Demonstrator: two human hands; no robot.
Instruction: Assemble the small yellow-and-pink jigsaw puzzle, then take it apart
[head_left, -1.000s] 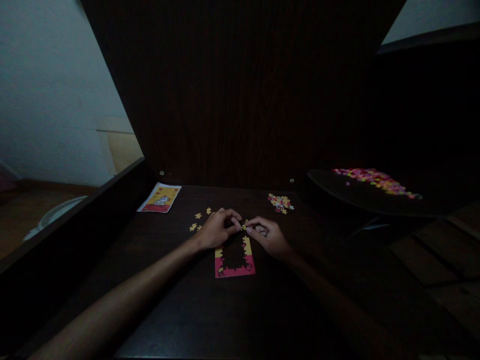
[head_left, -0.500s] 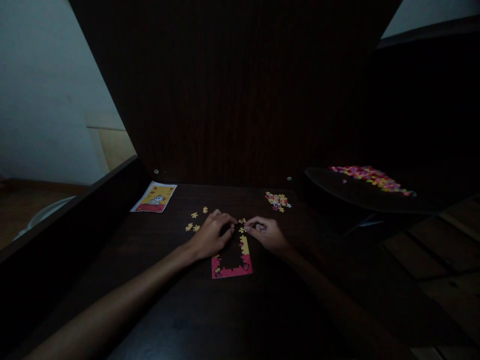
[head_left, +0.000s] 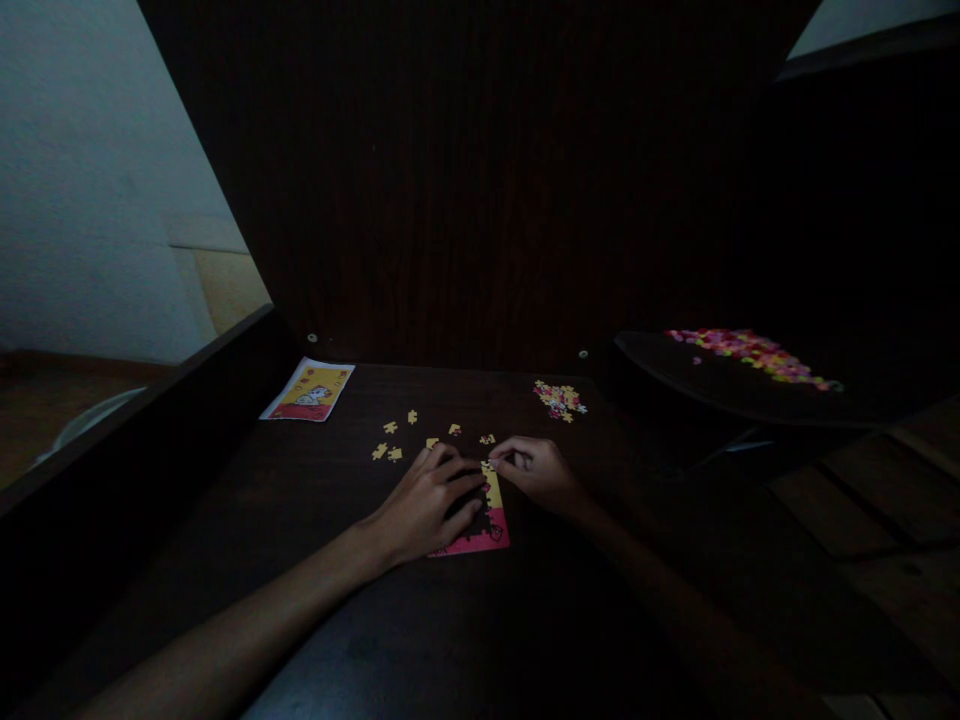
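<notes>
A partly built jigsaw frame (head_left: 491, 520), yellow above and pink below, lies on the dark wooden table (head_left: 450, 620). My left hand (head_left: 431, 500) rests flat on its left side, fingers stretched out and covering much of it. My right hand (head_left: 536, 472) is closed in a pinch at the frame's top right corner, on a small yellow piece (head_left: 489, 465). Several loose yellow pieces (head_left: 420, 440) lie just beyond the hands.
A reference picture card (head_left: 307, 390) lies at the table's back left. A small heap of mixed pieces (head_left: 559, 400) sits at the back right. A dark round tray (head_left: 735, 385) to the right carries a pile of pink and yellow pieces (head_left: 750, 352). A dark panel rises behind.
My left hand has left the pinch at the frame's top, slid toward me and flattened onto the frame. More loose yellow pieces now show beyond it. My right hand has stayed at the top right corner.
</notes>
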